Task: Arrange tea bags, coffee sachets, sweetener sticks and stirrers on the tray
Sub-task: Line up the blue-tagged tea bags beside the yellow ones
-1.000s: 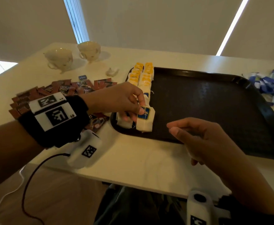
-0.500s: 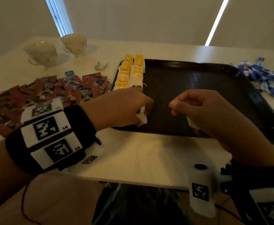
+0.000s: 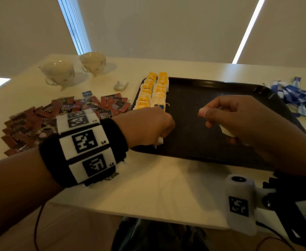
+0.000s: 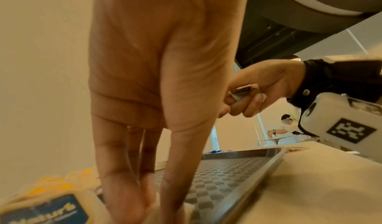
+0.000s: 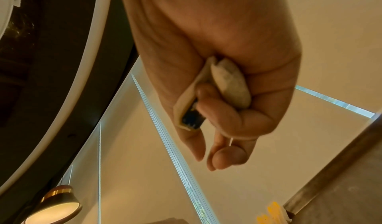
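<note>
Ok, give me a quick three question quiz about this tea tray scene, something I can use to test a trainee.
1. True or false: the brown coffee sachets are already lying on the black tray.
2. What does the right hand hold? A) a blue-tagged tea bag B) a stirrer C) a cup
3. Fill in: the yellow-tagged tea bags stand in two rows along the tray's ____ edge, seen from the head camera.

Key
1. False; they lie on the table to the left of the tray.
2. A; the right wrist view shows a tea bag with a blue tag inside the curled fingers.
3. Left; the left hand works at the near end of those rows.
</note>
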Tool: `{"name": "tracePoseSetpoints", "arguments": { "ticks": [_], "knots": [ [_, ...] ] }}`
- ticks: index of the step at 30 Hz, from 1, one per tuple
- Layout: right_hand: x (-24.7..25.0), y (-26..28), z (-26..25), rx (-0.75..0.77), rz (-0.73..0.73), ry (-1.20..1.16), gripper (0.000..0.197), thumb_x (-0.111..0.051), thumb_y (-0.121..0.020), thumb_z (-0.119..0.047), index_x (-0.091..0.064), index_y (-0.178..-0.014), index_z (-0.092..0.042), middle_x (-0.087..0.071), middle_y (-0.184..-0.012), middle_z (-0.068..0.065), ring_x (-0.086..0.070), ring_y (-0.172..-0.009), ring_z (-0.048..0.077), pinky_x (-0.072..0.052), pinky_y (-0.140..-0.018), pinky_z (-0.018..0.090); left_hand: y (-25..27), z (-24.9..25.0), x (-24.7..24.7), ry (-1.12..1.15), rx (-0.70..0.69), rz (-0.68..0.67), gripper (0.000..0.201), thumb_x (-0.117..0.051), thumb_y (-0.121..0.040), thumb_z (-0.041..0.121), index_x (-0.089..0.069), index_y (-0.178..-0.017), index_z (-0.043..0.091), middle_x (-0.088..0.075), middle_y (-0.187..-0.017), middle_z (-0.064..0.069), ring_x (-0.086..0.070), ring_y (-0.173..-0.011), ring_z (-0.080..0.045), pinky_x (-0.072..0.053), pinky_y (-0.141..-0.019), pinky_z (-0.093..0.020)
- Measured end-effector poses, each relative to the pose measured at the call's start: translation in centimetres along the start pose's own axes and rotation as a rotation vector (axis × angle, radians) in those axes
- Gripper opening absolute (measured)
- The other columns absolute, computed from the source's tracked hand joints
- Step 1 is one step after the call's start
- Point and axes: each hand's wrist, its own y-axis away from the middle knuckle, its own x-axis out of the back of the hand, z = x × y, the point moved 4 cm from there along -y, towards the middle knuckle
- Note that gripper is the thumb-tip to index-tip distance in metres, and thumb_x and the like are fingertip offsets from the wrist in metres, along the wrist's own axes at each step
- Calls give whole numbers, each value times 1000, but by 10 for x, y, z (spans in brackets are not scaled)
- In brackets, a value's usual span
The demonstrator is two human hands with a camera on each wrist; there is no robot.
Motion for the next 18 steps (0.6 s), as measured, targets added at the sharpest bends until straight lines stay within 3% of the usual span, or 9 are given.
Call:
{"name": "tracePoseSetpoints", "arguments": {
  "ticks": [2, 4, 6, 8, 10, 13, 15, 18],
  "knots": [
    [3, -2, -1, -11, -6, -1, 13, -55, -88, -38, -60, -86, -26, -61, -78, -5, -50, -55, 4, -38, -41, 13, 1, -1, 5, 17, 43, -37, 28, -69, -83, 24, -59, -110, 23, -41, -82, 15, -54, -89, -11, -36, -68, -21],
    [4, -4, -1, -24, -38, 22, 14, -55, -87, -38, -60, -87, -25, -61, -78, -3, -52, -54, 5, -38, -40, 14, 5, -8, 23, 114, 142, -43, 34, -72, -81, 25, -56, -111, 29, -44, -80, 17, -53, -74, -5, -44, -61, -21],
    [2, -8, 1, -39, -117, 83, 16, -55, -86, -38, -60, -88, -23, -62, -77, -1, -53, -45, 1, -37, -38, 12, 12, -26, 53, 250, 224, 37, 33, -73, -80, 23, -57, -107, 30, -54, -84, 13, -58, -66, -7, -52, -58, -22],
    [-4, -11, 3, -53, -234, 180, 19, -55, -84, -41, -60, -88, -23, -64, -77, -1, -50, -39, -3, -37, -39, 12, 21, -53, 87, 317, 274, 134, 25, -70, -81, 18, -59, -103, 24, -62, -86, 5, -62, -68, -8, -52, -55, -21],
    [-11, -12, 6, -76, -344, 283, 21, -54, -82, -45, -61, -90, -26, -65, -79, -2, -53, -45, -2, -41, -45, 16, 27, -87, 109, 300, 371, 165, 17, -69, -83, 14, -64, -99, 17, -67, -88, -4, -64, -74, -12, -49, -54, -22],
    [-19, -13, 8, -124, -435, 360, 20, -53, -83, -46, -59, -93, -29, -64, -86, -5, -59, -69, 7, -47, -59, 20, 23, -147, 107, 235, 563, 50, 14, -69, -84, 11, -67, -97, 11, -68, -93, -9, -63, -80, -15, -51, -59, -27],
    [-20, -14, 7, -138, -452, 356, 22, -52, -81, -47, -57, -94, -30, -64, -88, -5, -61, -76, 11, -50, -64, 22, 18, -178, 90, 226, 638, -74, 14, -68, -85, 11, -66, -98, 11, -67, -101, -10, -62, -83, -14, -52, -62, -29],
    [-17, -18, 8, -133, -434, 293, 36, -50, -69, -53, -59, -95, -29, -67, -86, -2, -60, -56, -1, -46, -51, 18, 12, -202, 57, 201, 714, -249, 22, -70, -85, 17, -60, -104, 16, -64, -103, -6, -61, -94, -18, -53, -67, -33]
  ]
}}
